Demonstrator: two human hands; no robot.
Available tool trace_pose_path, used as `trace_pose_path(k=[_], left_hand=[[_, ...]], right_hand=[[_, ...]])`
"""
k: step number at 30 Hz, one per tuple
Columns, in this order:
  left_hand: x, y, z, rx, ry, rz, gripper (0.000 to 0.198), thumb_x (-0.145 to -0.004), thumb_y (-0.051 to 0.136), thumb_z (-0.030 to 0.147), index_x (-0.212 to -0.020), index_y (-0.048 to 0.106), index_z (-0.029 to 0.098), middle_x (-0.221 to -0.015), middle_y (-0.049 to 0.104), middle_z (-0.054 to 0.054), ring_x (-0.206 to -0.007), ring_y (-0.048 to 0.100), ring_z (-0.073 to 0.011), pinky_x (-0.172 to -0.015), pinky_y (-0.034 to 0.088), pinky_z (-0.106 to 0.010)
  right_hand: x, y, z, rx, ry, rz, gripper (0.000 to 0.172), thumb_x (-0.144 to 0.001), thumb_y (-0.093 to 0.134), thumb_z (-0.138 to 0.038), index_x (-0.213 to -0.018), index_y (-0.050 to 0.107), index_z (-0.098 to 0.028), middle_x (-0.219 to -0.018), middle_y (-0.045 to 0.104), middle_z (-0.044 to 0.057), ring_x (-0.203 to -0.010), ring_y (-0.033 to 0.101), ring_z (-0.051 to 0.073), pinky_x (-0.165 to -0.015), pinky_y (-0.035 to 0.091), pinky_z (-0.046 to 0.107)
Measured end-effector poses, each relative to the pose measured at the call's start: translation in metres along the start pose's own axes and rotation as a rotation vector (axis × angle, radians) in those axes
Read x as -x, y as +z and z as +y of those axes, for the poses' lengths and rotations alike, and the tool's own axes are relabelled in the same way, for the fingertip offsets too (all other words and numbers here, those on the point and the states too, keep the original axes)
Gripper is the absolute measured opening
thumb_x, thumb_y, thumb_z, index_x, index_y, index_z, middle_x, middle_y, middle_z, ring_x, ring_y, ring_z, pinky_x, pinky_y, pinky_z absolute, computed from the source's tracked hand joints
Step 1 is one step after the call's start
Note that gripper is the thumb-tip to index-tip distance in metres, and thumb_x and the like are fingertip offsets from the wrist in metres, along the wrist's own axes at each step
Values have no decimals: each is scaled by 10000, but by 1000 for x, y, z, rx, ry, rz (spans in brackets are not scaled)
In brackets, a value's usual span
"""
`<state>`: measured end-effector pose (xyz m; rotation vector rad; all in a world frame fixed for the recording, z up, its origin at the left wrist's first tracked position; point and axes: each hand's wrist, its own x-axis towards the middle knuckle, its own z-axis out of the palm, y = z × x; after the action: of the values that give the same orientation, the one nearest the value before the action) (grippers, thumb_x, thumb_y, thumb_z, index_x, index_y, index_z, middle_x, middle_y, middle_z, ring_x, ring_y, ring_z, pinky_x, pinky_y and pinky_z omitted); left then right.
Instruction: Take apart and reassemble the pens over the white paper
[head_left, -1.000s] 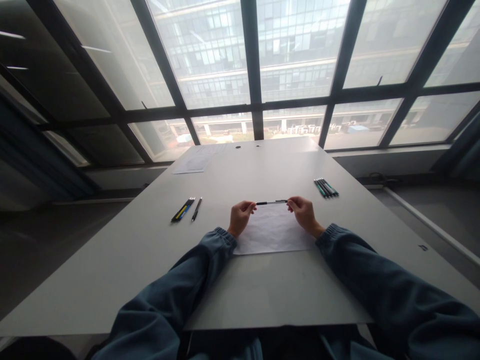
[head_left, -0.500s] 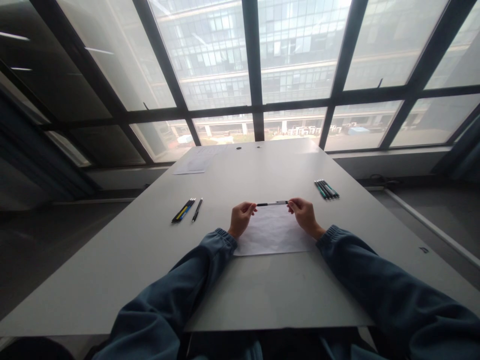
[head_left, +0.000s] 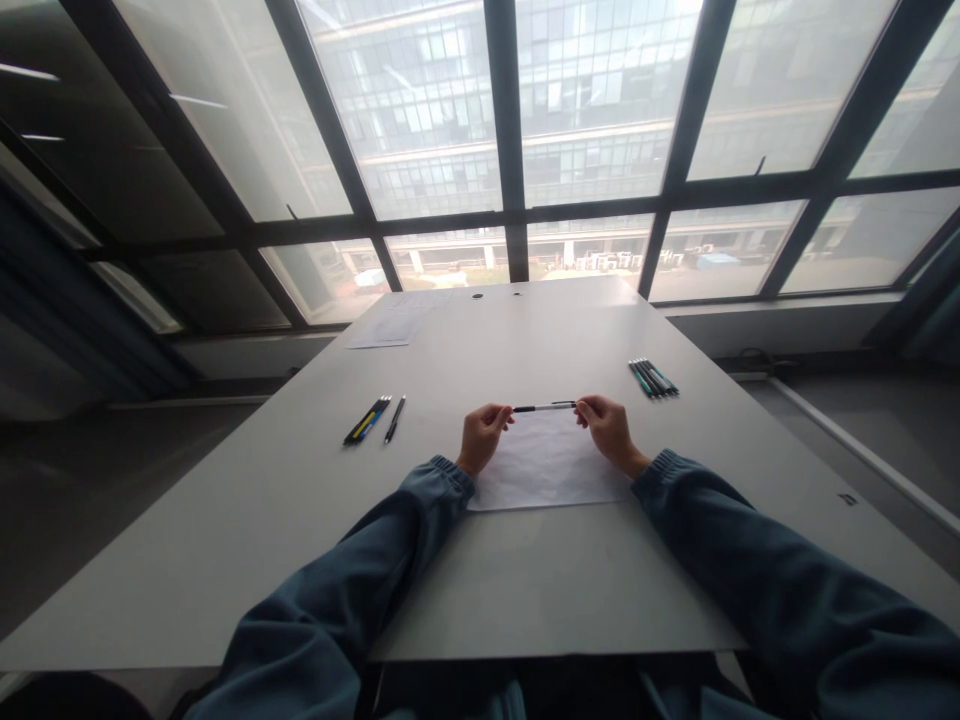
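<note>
A pen (head_left: pixel 545 407) with a black grip, a pale barrel and a clip is stretched level between my two hands. My left hand (head_left: pixel 482 437) pinches its black end, and my right hand (head_left: pixel 604 432) pinches the clip end. Beneath them a sheet of white paper (head_left: pixel 551 465) lies on the table. To the left rest a small row of pens (head_left: pixel 367 421), with yellow and blue among the black, and a single black pen (head_left: pixel 394 420) beside it. Several black and green pens (head_left: pixel 653 379) lie side by side beyond my right hand.
The white table (head_left: pixel 285 560) reaches toward the large windows. More paper (head_left: pixel 386 325) lies at its far left. Two small dark spots sit near the far edge. A small dark mark or object (head_left: pixel 847 499) is near the right edge, too small to make out.
</note>
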<state>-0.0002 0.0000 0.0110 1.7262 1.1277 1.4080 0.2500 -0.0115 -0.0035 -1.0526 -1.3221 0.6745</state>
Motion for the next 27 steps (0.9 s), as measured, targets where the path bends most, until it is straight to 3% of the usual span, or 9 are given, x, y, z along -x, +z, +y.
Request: trace_pose_path(k=[27], left_hand=[[0, -1, 2, -7, -2, 1, 407, -880, 615, 493, -667, 701, 157, -635, 683, -41, -553, 573, -128, -561, 458, -243]], right_hand=[[3, -1, -2, 142, -34, -34, 387, -882, 567, -528, -721, 636, -182, -598, 608, 19, -528, 553, 151, -513, 432, 270]])
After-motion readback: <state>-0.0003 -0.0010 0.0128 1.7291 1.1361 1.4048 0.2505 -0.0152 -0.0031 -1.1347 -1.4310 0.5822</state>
